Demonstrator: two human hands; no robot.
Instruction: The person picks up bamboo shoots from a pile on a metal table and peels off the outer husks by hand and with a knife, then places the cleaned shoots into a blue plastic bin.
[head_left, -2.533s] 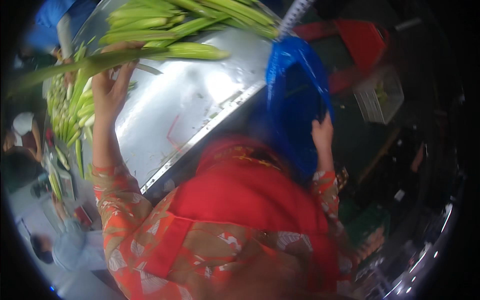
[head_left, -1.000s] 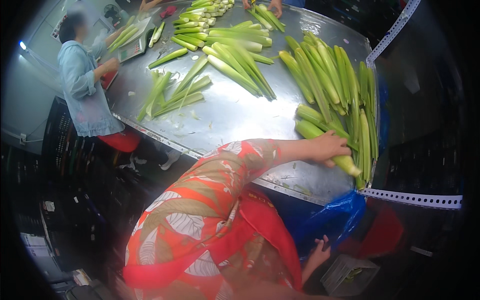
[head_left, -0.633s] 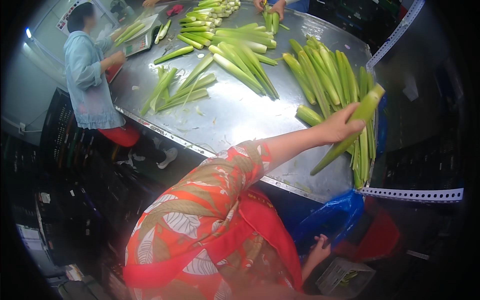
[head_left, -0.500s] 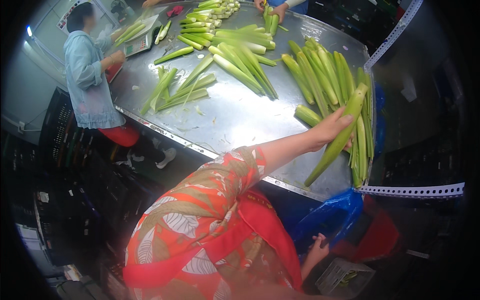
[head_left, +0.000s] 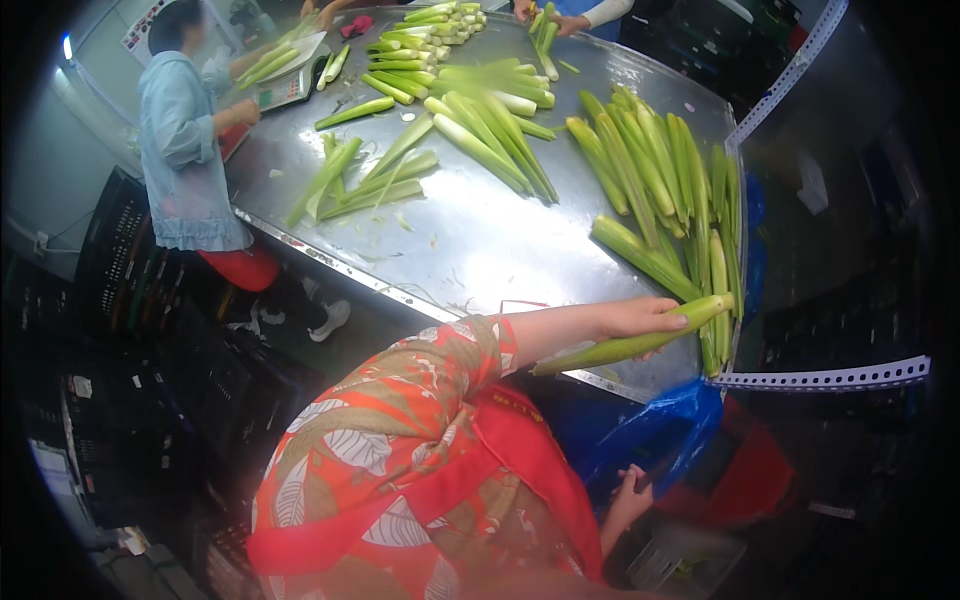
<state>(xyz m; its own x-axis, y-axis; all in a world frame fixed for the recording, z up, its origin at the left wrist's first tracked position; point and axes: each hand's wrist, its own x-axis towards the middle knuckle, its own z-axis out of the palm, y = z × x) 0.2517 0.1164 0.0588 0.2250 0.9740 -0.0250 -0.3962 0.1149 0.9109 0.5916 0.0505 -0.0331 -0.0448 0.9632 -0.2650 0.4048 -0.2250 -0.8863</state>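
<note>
My left hand [head_left: 645, 318], thumb uppermost, is wrapped round a long green water bamboo stem [head_left: 600, 352] over the table's near edge. The stem is thick in the middle and tapers at its left end, lying almost level. Lower down, beside the red apron, my right hand [head_left: 630, 495] has its fingers curled. What it holds, if anything, I cannot make out. Beyond my left hand a pile of unpeeled water bamboo stems [head_left: 640, 150] lies on the metal table [head_left: 480, 250], with one separate stem [head_left: 640, 256] slanting toward the near corner.
Trimmed pale-ended stems [head_left: 410, 60] and loose leaves [head_left: 350, 185] lie farther left. Someone in light blue [head_left: 185, 150] stands by a scale [head_left: 285, 92]; another person's hands [head_left: 570, 24] work at the far edge. A perforated white bar [head_left: 830, 374], blue bag [head_left: 650, 430] and crate [head_left: 690, 555] are near.
My left hand has drawn the water bamboo stem toward my body and turned it from steep to nearly level. The far person's hands have shifted with their stems. My right hand stays about put.
</note>
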